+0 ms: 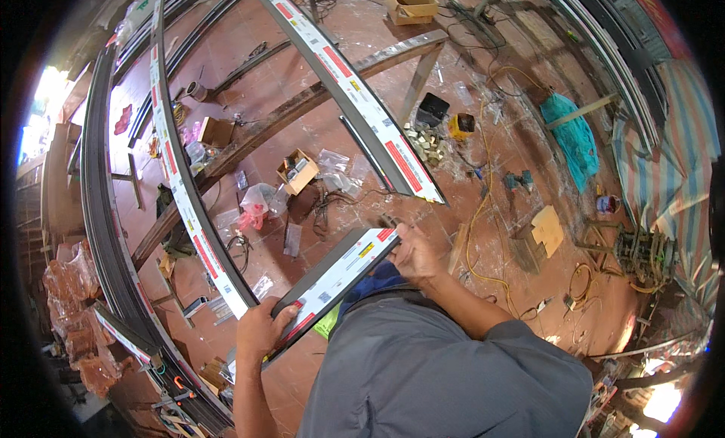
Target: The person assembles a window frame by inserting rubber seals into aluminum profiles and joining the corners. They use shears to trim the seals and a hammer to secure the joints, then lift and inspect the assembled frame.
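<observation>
Bare tiled floor (498,287) lies open right of the hands; long profiles (377,128), a cardboard box (297,172) and a yellow cable (483,211) crowd ahead.

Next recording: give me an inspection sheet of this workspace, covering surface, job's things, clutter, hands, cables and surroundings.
Surface: red-brown tiled floor, dusty.
Job's things: short dark metal profile with white protective film, held at both ends; two long film-covered profiles resting on trestle bars.
Clutter: small open cardboard boxes, clear plastic bags, crumpled teal cloth, wooden offcuts.
Hands: left hand grips the profile's near end; right hand holds its far end.
Cables: yellow cord snaking across the floor; black wires by the box.
Surroundings: stacked dark profiles on the left, striped tarpaulin on the right.
</observation>
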Demonstrator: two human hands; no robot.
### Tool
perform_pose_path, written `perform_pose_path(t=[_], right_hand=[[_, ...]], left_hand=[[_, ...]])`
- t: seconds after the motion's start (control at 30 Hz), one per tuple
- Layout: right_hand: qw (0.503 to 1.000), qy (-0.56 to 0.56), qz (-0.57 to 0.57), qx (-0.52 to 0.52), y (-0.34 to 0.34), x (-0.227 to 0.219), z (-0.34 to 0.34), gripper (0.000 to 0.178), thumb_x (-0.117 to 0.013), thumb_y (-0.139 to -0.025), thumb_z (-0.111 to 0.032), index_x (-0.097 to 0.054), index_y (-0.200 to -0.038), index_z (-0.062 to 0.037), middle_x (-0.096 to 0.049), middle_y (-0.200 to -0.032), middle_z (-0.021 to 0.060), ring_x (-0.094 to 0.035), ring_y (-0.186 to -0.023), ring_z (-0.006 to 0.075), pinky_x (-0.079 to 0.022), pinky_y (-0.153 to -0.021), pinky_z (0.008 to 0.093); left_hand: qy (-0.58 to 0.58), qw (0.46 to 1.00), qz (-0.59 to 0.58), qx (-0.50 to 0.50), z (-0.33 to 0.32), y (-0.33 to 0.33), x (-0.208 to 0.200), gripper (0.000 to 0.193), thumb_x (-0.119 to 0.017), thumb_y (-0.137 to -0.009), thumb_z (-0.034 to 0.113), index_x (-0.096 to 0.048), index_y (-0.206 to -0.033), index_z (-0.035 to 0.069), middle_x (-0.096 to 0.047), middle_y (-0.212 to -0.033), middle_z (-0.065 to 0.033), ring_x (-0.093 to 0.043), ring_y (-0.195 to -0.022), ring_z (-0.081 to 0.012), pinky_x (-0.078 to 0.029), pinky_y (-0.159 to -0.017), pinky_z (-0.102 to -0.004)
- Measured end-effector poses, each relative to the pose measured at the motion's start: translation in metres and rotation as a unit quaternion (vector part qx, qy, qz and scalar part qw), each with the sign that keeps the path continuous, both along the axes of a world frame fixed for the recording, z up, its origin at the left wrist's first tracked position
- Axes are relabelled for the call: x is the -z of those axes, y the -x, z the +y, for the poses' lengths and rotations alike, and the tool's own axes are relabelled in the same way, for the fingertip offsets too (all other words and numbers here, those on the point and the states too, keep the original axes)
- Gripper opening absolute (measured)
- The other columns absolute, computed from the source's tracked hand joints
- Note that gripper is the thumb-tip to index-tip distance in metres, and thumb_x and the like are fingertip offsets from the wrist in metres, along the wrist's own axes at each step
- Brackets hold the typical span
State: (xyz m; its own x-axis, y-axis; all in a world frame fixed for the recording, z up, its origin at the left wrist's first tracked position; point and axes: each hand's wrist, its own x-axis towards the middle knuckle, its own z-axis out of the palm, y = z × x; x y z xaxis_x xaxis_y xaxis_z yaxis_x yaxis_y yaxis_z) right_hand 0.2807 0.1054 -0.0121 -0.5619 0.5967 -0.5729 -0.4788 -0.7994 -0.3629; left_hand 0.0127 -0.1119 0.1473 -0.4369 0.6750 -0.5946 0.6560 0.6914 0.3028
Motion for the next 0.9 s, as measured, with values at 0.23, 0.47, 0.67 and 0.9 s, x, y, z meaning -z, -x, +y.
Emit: perform_pose_path(t=[0.23, 0.47, 0.67, 0.9], right_hand=[[0.990, -0.005, -0.033, 0.137, -0.049, 0.037, 0.037, 0.042, -0.073, -0.100, -0.036, -0.063, -0.130, -0.0094, -0.074, -0.117, 0.0098, -0.073, -0.106, 0.0255, -0.059, -0.094, 0.0425], [0.982, -0.067, -0.056, 0.165, -0.089, 0.034, 0.084, 0.046, -0.070, -0.102, -0.040, -0.062, -0.134, -0.0074, -0.073, -0.120, 0.0091, -0.070, -0.112, 0.0254, -0.056, -0.102, 0.0424], [0.987, -0.061, 0.005, 0.152, -0.120, 0.040, 0.116, 0.041, -0.075, -0.100, -0.031, -0.061, -0.130, -0.0075, -0.073, -0.117, 0.0110, -0.071, -0.110, 0.0264, -0.057, -0.100, 0.0436], [0.978, -0.085, -0.036, 0.189, -0.107, 0.042, 0.112, 0.028, -0.073, -0.099, -0.016, -0.060, -0.121, -0.0052, -0.074, -0.096, 0.0086, -0.073, -0.079, 0.0182, -0.061, -0.064, 0.0340]], left_hand=[[0.008, 0.998, -0.017, 0.065, 0.061, -0.052, 0.030, 0.073, -0.053, -0.099, 0.072, -0.072, -0.122, 0.004, -0.074, -0.095, -0.0313, -0.073, -0.097, -0.0485, -0.055, -0.086, -0.0548], [-0.032, 0.995, -0.065, 0.073, 0.109, -0.082, 0.069, 0.074, -0.053, -0.099, 0.073, -0.072, -0.118, 0.004, -0.074, -0.094, -0.0325, -0.072, -0.096, -0.0500, -0.056, -0.086, -0.0560], [-0.067, 0.992, -0.045, 0.094, 0.153, -0.098, 0.102, 0.071, -0.057, -0.098, 0.071, -0.073, -0.114, 0.004, -0.073, -0.091, -0.0314, -0.072, -0.094, -0.0504, -0.055, -0.084, -0.0564], [-0.044, 0.993, -0.040, 0.099, 0.165, -0.086, 0.117, 0.065, -0.062, -0.096, 0.069, -0.074, -0.106, 0.006, -0.072, -0.085, -0.0290, -0.072, -0.087, -0.0494, -0.055, -0.076, -0.0552]])
